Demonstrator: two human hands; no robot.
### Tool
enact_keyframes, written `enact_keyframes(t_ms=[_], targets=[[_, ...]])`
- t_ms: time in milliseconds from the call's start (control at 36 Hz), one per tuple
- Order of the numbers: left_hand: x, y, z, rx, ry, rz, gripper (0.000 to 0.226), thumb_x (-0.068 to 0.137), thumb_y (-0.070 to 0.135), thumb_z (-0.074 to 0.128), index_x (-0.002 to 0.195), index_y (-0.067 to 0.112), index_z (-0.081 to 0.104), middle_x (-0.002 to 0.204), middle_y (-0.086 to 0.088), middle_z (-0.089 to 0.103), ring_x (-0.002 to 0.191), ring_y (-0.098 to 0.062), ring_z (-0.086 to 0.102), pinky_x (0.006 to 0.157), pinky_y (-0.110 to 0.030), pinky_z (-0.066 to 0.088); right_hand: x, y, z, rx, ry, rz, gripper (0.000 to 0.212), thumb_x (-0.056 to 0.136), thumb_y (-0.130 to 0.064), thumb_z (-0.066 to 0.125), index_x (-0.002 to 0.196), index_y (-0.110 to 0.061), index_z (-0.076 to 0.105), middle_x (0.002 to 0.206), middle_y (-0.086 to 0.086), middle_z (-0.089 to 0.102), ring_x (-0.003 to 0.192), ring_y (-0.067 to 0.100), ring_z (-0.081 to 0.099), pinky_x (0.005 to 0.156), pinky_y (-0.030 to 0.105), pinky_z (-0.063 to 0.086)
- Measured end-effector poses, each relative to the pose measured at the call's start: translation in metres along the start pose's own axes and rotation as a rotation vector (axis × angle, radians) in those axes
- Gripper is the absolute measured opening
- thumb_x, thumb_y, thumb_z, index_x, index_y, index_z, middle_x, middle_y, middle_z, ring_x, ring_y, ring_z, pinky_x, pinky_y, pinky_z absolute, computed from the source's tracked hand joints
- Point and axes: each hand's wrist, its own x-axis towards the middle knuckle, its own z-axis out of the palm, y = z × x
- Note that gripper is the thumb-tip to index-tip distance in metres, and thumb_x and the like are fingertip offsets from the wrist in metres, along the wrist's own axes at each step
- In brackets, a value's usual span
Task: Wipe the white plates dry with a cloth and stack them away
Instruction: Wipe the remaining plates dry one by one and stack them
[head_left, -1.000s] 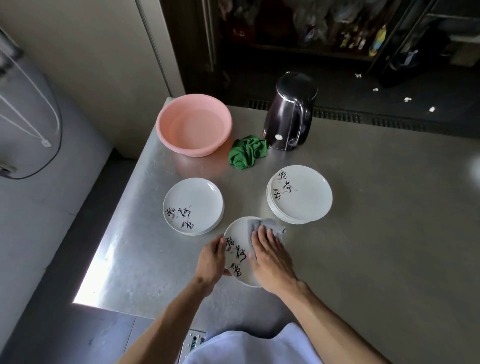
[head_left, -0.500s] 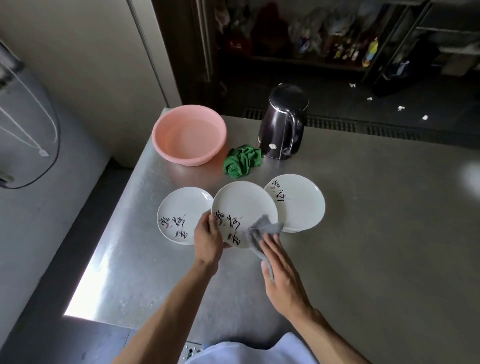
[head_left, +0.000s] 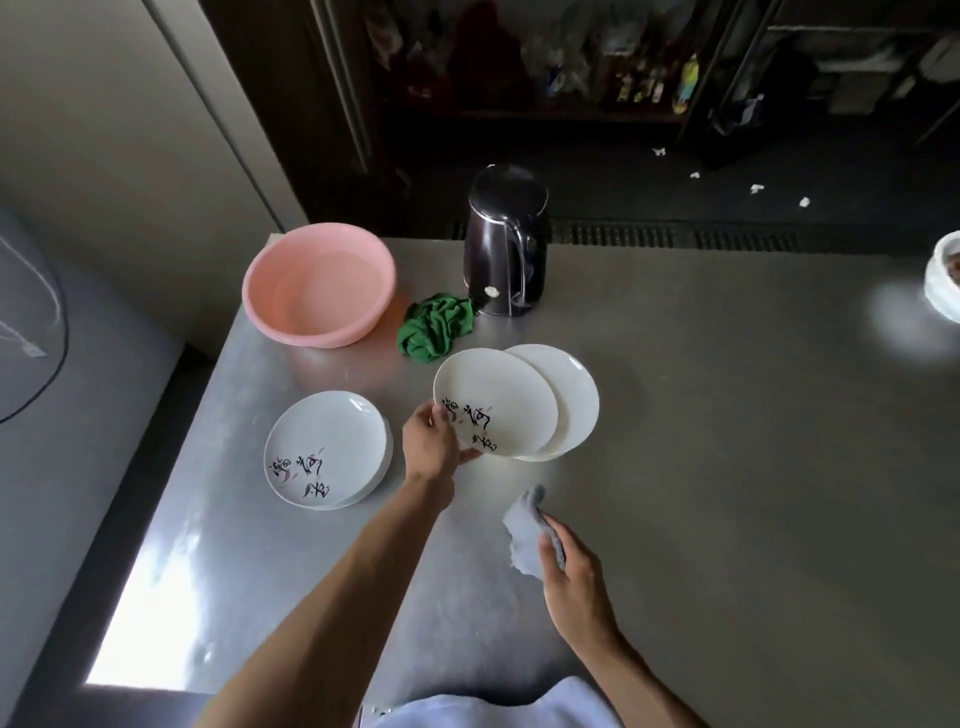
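plate (head_left: 498, 400) in left hand (head_left: 434, 444), over stack (head_left: 574, 400)

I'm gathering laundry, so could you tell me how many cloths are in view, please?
2. A green cloth lies bunched on the table between the basin and the kettle; the right hand holds a grey cloth. More could be hidden outside the view.

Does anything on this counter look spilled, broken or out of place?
Nothing spilled or broken. The plate the left hand holds overlaps the right stack off-centre, not yet seated. A green cloth lies crumpled by the kettle, and white scraps litter the dark floor beyond.
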Motion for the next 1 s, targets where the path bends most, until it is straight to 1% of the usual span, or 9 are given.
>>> enact_keyframes(t_ms=[194,333,500,611,667,722,806,889,1000], targets=[[-0.001,0.002,0.022,0.09,-0.05,-0.085,0.022,0.102,0.017,0.047,0.101,0.025,0.068,0.118,-0.008,0.067,0.106,-0.024,0.065,0.078,-0.043,0.064,0.0,-0.003,0.0,0.096,-0.084,0.145,0.031,0.103,-0.027,0.045,0.125,-0.042,0.062,0.118,-0.025,0.068,0.111,-0.006,0.06,0.096,0.016,0.047],[0.002,-0.001,0.034,0.226,-0.103,-0.16,0.034,0.1,0.021,0.05,0.132,0.016,0.061,0.141,-0.01,0.053,0.123,-0.026,0.053,0.082,-0.042,0.061,0.006,-0.017,0.001,0.164,-0.125,0.161,0.037,0.104,-0.024,0.045,0.113,-0.055,0.062,0.11,-0.025,0.069,0.107,-0.004,0.063,0.088,0.01,0.046],[-0.003,-0.012,0.034,0.322,-0.252,-0.169,0.061,0.101,0.02,0.052,0.158,0.028,0.033,0.139,0.001,0.051,0.113,-0.02,0.05,0.092,-0.041,0.055,0.017,-0.031,0.003,0.448,-0.201,0.313,0.029,0.105,-0.013,0.047,0.122,-0.024,0.068,0.12,-0.009,0.071,0.12,0.008,0.062,0.105,0.025,0.045],[-0.01,-0.022,0.005,0.419,-0.231,-0.068,0.016,0.102,0.019,0.05,0.109,0.023,0.064,0.108,-0.003,0.064,0.1,-0.022,0.054,0.094,-0.038,0.048,0.025,-0.038,0.001,0.692,-0.236,0.506,0.029,0.103,-0.019,0.049,0.123,-0.012,0.069,0.126,0.02,0.066,0.117,0.03,0.06,0.115,0.061,0.03],[-0.012,-0.027,-0.02,0.424,-0.279,-0.11,0.021,0.107,0.023,0.047,0.11,0.02,0.068,0.113,-0.005,0.067,0.107,-0.024,0.058,0.099,-0.039,0.047,0.029,-0.041,0.002,0.82,-0.277,0.556,0.035,0.1,-0.025,0.052,0.128,-0.008,0.065,0.128,0.02,0.065,0.122,0.035,0.059,0.114,0.059,0.035],[-0.017,-0.029,-0.045,0.39,-0.388,-0.244,0.038,0.11,0.038,0.043,0.129,0.014,0.066,0.127,-0.006,0.067,0.119,-0.024,0.06,0.104,-0.041,0.048,0.031,-0.048,0.003,0.949,-0.269,0.646,0.042,0.092,-0.028,0.062,0.127,-0.005,0.062,0.122,0.019,0.068,0.114,0.036,0.066,0.097,0.053,0.053],[-0.028,-0.03,-0.079,0.256,-0.517,-0.382,0.054,0.107,0.054,0.039,0.126,0.012,0.067,0.116,-0.008,0.072,0.107,-0.025,0.065,0.088,-0.037,0.053,0.033,-0.057,0.008,1.01,-0.234,0.719,0.038,0.095,-0.027,0.061,0.125,-0.004,0.061,0.119,0.021,0.069,0.102,0.035,0.071,0.08,0.047,0.06],[-0.038,-0.028,-0.102,0.068,-0.586,-0.367,0.041,0.106,0.04,0.053,0.125,0.007,0.066,0.108,-0.013,0.068,0.099,-0.028,0.062,0.093,-0.044,0.052,0.037,-0.065,0.019,0.987,-0.232,0.736,0.039,0.096,-0.024,0.059,0.128,-0.001,0.059,0.119,0.022,0.069,0.101,0.036,0.07,0.085,0.048,0.058],[-0.047,-0.024,-0.117,0.031,-0.46,-0.171,0.042,0.097,0.019,0.072,0.133,0.002,0.055,0.118,-0.017,0.069,0.097,-0.024,0.066,0.092,-0.043,0.057,0.04,-0.08,0.033,0.994,-0.293,0.734,0.051,0.083,-0.033,0.067,0.122,-0.002,0.062,0.112,0.02,0.072,0.098,0.035,0.071,0.081,0.047,0.059]])
